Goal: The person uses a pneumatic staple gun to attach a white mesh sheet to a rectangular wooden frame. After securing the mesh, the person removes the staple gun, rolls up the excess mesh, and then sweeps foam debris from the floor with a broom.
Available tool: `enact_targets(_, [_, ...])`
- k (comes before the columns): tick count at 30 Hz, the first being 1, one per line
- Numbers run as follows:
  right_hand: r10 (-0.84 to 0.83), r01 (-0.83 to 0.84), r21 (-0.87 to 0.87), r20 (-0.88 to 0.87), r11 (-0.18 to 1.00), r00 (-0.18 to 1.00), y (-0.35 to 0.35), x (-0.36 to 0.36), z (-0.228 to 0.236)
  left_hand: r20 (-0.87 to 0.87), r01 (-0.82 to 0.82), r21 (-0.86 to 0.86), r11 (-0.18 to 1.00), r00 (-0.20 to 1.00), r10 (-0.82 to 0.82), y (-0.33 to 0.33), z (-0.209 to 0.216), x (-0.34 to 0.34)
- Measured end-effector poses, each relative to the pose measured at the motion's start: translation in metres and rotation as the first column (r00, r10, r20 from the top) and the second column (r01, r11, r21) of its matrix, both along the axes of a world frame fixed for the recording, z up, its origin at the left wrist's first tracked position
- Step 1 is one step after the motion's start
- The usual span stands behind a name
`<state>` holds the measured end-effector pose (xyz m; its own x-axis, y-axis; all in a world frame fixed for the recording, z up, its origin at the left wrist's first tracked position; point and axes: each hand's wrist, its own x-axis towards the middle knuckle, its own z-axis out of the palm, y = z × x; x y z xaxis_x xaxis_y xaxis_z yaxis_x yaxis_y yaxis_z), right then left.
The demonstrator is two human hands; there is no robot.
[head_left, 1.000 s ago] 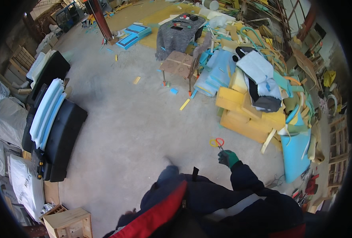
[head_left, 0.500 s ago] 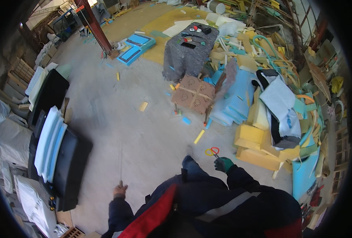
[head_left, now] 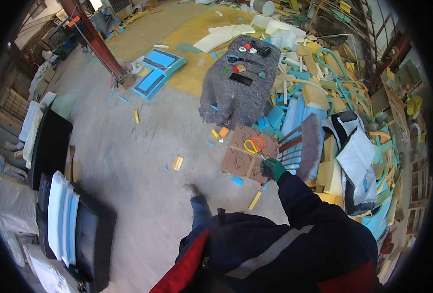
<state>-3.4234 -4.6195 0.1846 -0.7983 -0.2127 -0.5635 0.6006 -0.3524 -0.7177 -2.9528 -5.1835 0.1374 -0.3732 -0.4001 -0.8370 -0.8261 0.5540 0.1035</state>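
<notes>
My right hand (head_left: 273, 169), in a dark and green glove, is closed round the blade end of a pair of scissors (head_left: 252, 145). Their yellow and red handle loops point up and away from me. Below them in the picture lies the brown patterned seat of a chair (head_left: 237, 163), with a slatted backrest (head_left: 289, 145) on its right. Whether the scissors touch the seat I cannot tell. Beyond the chair stands a surface draped in grey felt (head_left: 221, 97), bearing a black phone-like slab (head_left: 241, 79) and several small tools. My left hand is out of the picture.
Foam offcuts (head_left: 319, 97) are heaped on the right, near a folded white and black cloth bundle (head_left: 355, 161). Black upholstered pieces with pale foam sheets (head_left: 62, 219) stand at left. Small scraps such as a yellow strip (head_left: 255, 200) dot the floor. A red post (head_left: 94, 41) rises behind.
I have stepped forward, and the chair and felt-covered surface are closer. My right hand has moved up and forward with the scissors, over the chair. My left hand has left the picture.
</notes>
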Motion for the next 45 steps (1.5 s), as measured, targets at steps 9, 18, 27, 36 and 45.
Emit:
enact_targets(9, [-0.33,0.345,-0.039,0.21,0.938,0.92,-0.071,-0.15,-0.016,0.073,0.588,-0.13,0.799,0.809,-0.583,-0.26,-0.004,-0.244])
enact_targets(18, [-0.514,0.514,0.033,-0.028,0.857,0.858,-0.06,-0.345,-0.02,-0.525,0.376,-0.7,0.607,0.304,-0.795,-0.329,0.08,-0.663])
enact_targets(27, [-0.543,0.543,-0.046,0.018,0.838,0.839,-0.009,-0.604,-0.053,-0.575,0.254,-0.196,0.947,0.752,-0.321,-0.091,0.19,-0.961])
enact_targets(36, [-0.53,0.53,0.032,0.035,0.848,0.847,0.052,-0.796,-0.087,-0.575,0.5,-0.114,0.859,0.672,-0.467,0.022,0.237,-1.124])
enact_targets(45, [-0.399,0.412,0.194,-0.103,0.89,0.911,0.064,-0.789,-0.121,-0.484,0.581,-0.148,0.801,0.663,-0.571,0.043,0.231,-1.177])
